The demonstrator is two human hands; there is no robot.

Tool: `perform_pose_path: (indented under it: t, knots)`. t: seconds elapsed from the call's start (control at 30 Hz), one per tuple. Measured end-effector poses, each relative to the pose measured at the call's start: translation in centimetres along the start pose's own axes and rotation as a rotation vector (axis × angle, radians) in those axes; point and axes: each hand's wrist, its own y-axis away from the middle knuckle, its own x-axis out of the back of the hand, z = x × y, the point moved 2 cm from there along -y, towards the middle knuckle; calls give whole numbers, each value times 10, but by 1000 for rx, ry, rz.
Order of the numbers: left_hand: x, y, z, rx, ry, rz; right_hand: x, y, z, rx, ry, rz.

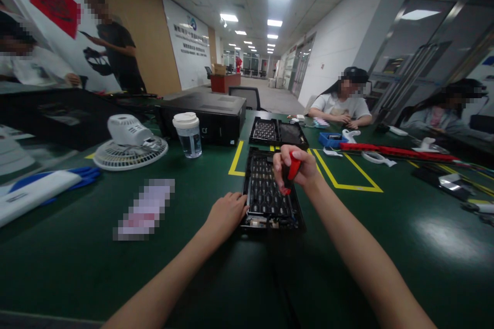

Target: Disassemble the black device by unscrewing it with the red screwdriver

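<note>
A black plastic case (266,193) with rows of rounded cells or pockets lies on the green table in front of me. Wires and small metallic parts show along its near end. My left hand (230,209) rests against the case's left edge, fingers stretched out and together. Above the case's right half, my right hand (297,167) is wrapped round a red-and-black tool (294,165); its exact kind is not clear. The tool's lower tip points down toward the cells, and I cannot tell whether it touches them.
Beyond lies another open black case (265,130). A lidded clear cup (188,136), a white fan (131,149) and a large black box (204,115) stand left. At right are a blue tray (331,139) and a red strip (389,151). Several people are around the table.
</note>
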Motion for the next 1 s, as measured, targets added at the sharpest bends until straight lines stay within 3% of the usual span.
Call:
perform_pose_path:
  t: [0.2,0.3,0.53,1.0]
  knots:
    - [-4,0,-2,-11,-5,34,-4,0,7,46,-169,-230]
    - [-4,0,-1,-12,-9,27,-11,0,10,4,-187,-236]
    - [0,-1,1,-1,-9,5,-24,1,10,7,-69,-36]
    - [-1,0,1,-18,-22,32,-21,9,1,175,120,404]
